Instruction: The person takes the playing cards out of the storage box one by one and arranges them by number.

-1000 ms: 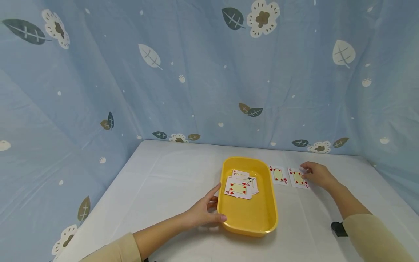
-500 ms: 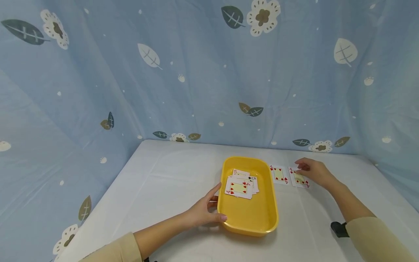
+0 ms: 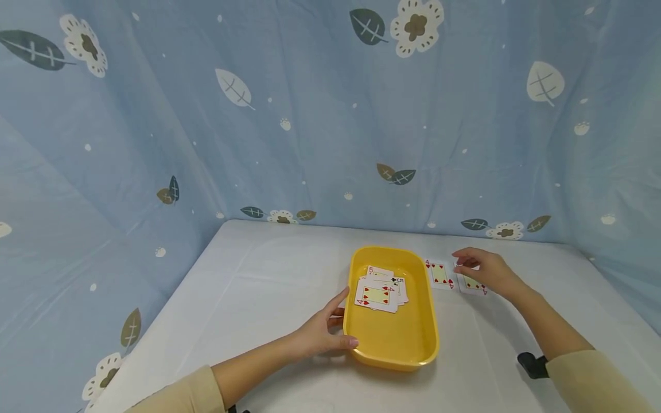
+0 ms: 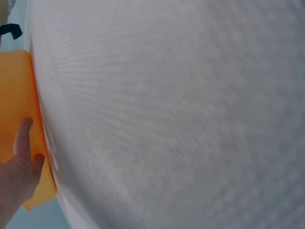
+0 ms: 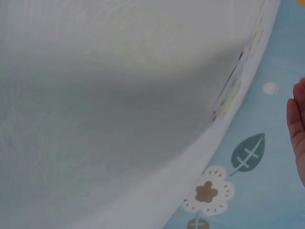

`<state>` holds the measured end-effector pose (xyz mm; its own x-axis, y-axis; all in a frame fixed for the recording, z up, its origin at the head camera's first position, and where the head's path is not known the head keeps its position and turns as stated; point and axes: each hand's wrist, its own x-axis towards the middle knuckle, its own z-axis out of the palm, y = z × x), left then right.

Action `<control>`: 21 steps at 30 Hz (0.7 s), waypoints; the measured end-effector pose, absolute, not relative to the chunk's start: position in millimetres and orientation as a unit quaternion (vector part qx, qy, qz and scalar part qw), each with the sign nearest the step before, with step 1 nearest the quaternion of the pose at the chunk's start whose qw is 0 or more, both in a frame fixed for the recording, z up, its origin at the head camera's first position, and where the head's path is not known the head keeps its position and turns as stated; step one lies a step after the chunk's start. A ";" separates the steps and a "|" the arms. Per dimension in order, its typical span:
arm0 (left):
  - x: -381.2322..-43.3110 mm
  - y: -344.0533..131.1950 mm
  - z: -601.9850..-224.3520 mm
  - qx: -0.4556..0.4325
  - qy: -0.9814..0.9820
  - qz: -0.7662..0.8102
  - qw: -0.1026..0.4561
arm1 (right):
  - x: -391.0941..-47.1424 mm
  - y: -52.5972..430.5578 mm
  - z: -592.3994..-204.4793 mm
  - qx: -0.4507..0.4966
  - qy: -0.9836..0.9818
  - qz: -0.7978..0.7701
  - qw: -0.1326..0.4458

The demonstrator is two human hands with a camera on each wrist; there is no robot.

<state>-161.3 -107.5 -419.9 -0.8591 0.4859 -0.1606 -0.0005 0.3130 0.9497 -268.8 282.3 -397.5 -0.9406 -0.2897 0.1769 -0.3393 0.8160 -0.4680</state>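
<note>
The left hand point(image 3: 319, 334) rests against the left side of a yellow tray point(image 3: 431, 321), its thumb at the near corner of the rim. In the left wrist view, straight fingers point(image 4: 22, 138) touch the tray's outer wall. Inside the tray lies an overlapping pile of playing cards point(image 3: 377, 295), a red 4 with hearts on top. Right of it, the right hand point(image 3: 488, 272) hovers over a 4 of diamonds point(image 3: 474, 285) and hides its upper left part. Thumb and forefinger are apart. A 4 with hearts point(image 3: 439, 275) lies between that card and the tray.
A white cloth covers the table point(image 3: 279, 269). A blue curtain point(image 3: 310, 143) with leaves and flowers hangs along its back and sides. A black object point(image 3: 533, 365) shows beside the right sleeve.
The right hand has shifted left across the 4 of diamonds, now covering its upper left corner. The left hand, tray and cards have stayed in place.
</note>
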 end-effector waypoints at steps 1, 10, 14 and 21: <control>-161.3 -107.6 -420.6 0.156 0.780 0.566 0.215 | -267.8 280.9 -396.2 0.169 -0.951 0.253 0.049; -160.4 -108.2 -422.0 0.168 0.781 0.564 0.210 | -261.7 268.8 -384.6 0.217 -0.940 0.251 0.080; -160.8 -108.0 -420.9 0.168 0.785 0.560 0.207 | -258.7 263.0 -378.9 0.225 -0.938 0.251 0.085; -160.6 -108.1 -420.8 0.164 0.786 0.558 0.209 | -244.4 246.8 -367.9 0.270 -0.924 0.257 0.084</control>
